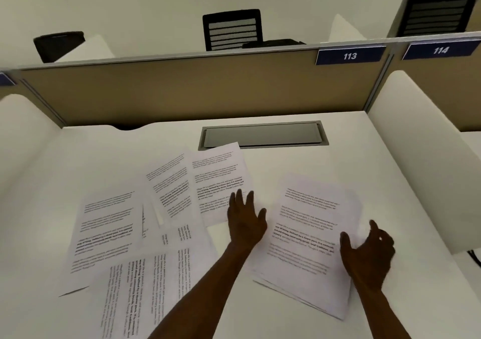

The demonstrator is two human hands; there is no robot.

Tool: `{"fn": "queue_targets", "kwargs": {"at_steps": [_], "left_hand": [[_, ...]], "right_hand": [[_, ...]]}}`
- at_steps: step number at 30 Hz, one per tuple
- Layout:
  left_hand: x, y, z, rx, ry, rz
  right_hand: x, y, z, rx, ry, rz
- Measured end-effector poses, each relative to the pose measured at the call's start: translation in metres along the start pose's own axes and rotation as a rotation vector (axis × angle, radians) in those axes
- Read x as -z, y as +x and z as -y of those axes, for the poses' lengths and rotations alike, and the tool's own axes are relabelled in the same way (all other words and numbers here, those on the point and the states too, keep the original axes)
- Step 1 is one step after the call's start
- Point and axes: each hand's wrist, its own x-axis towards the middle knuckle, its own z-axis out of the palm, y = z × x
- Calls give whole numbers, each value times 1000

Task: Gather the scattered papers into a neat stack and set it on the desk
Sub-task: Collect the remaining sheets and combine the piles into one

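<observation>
Two hands: left hand [246, 219] flat, fingers spread, on five scattered sheets [145, 224]; right hand [369, 250] around one small stack [307, 239].

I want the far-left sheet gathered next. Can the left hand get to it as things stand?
Probably yes. The left hand lies flat and empty on a middle sheet, and only flat loose papers lie between it and the far-left sheet, so nothing seems to block a sideways reach.
</observation>
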Motion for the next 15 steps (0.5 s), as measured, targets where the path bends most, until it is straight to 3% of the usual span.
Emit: {"fn": "queue_targets", "kwargs": {"at_steps": [2,3,7,12,15], "left_hand": [[11,13,29,146,64,-40],[16,16,42,191,82,-64],[28,19,79,297,166,-32],[25,14,89,237,251,98],[21,9,88,217,210,79]], "right_hand": [[-1,-2,15,133,-25,-99],[-5,-2,25,176,17,-55],[-43,-13,82,333,134,357],[-120,-17,148,528,-111,640],[-152,-14,170,574,-400,613]]}}
